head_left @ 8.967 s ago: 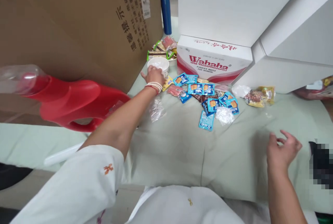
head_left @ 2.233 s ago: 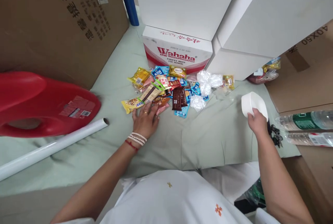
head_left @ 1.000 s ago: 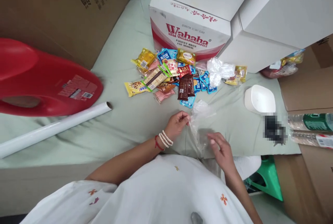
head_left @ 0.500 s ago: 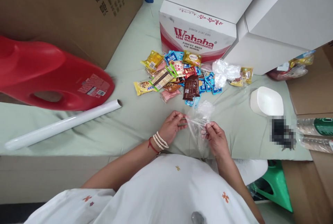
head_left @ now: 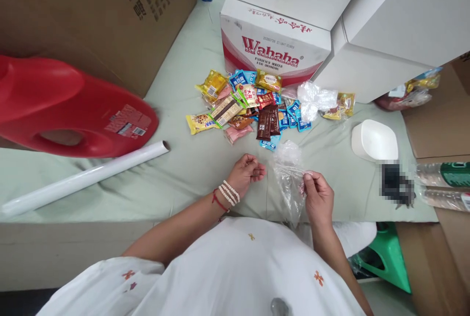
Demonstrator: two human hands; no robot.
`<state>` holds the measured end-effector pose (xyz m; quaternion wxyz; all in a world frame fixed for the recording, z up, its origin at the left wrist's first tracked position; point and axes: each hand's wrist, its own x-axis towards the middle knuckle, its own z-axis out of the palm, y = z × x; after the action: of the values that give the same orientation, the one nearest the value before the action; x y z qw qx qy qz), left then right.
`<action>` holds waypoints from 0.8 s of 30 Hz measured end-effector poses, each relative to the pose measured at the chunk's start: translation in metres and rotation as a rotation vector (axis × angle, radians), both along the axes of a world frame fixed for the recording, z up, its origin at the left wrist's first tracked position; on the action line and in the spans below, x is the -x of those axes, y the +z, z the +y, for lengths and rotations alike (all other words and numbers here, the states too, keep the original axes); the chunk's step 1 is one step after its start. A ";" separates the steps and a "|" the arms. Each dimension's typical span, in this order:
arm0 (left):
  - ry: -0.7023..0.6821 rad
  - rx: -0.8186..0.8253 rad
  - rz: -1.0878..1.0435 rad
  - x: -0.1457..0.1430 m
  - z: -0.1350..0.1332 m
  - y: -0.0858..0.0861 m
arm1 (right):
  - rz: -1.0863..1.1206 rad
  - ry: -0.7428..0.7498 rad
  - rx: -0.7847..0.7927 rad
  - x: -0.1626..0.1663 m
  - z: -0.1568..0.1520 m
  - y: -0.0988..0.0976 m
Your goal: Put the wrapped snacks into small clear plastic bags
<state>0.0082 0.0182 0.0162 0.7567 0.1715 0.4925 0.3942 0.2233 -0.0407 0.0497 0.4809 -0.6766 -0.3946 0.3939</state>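
A thin clear plastic bag (head_left: 288, 179) hangs crumpled over the near part of the cloth. My right hand (head_left: 318, 199) pinches its gathered edge between thumb and fingers. To the left of the bag, a small gap away, is my left hand (head_left: 246, 175), its fingers curled in with nothing visible in them; beaded bracelets circle that wrist. Just beyond both hands lies a loose pile of small wrapped snacks, among them a dark brown packet (head_left: 268, 122), a yellow packet (head_left: 201, 124) and a blue packet (head_left: 270, 141).
Behind the pile stands a Wahaha carton (head_left: 275, 54). More crumpled clear plastic (head_left: 316, 102) lies right of the snacks, near a white bowl (head_left: 374, 140). On the left are a red jug (head_left: 91, 105) and a white roll (head_left: 84, 179). Plastic bottles (head_left: 442, 175) lie far right.
My left hand has come away from the plastic bag. My right hand has moved right, drawing the bag's edge with it. The camera view has shifted slightly.
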 end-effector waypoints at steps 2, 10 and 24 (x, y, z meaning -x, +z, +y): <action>-0.072 -0.004 0.023 -0.005 -0.006 0.002 | -0.029 -0.002 -0.013 0.003 -0.002 -0.001; -0.169 -0.083 -0.066 -0.020 -0.014 0.007 | -0.131 0.055 -0.065 0.017 -0.007 0.012; -0.092 -0.032 0.059 0.022 -0.034 -0.001 | -0.081 -0.025 -0.026 0.000 -0.008 0.004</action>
<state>-0.0136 -0.0158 0.0150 0.7564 0.2175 0.4997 0.3617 0.2232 -0.0484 0.0535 0.4783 -0.6907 -0.4104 0.3547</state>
